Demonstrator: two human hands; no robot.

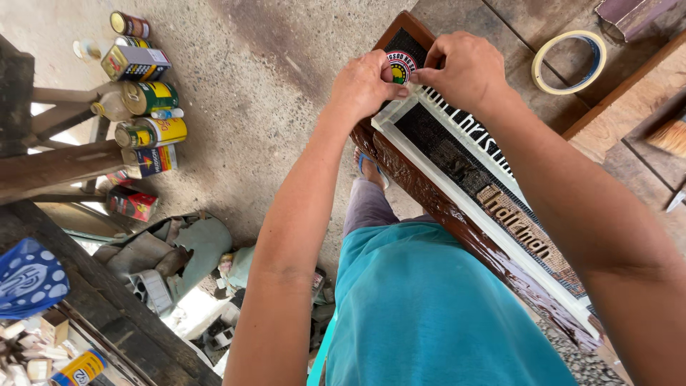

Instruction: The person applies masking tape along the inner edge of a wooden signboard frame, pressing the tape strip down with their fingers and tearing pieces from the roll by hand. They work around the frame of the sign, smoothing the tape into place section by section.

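A long wooden plaque (457, 214) with a glossy carved brown frame, a white inner border and a dark woven face with raised letters leans across my lap. At its far end sits a round red, yellow and green emblem (400, 66). My left hand (366, 84) pinches the emblem's left edge. My right hand (464, 68) pinches it from the right, fingertips meeting over it. Both hands cover part of the emblem.
Several paint tins (146, 96) and a small red box (132, 203) lie on the concrete floor at left beside wooden legs (64, 168). A roll of tape (569, 62) lies on a wooden surface at top right. Scraps and cloth (189, 250) pile below.
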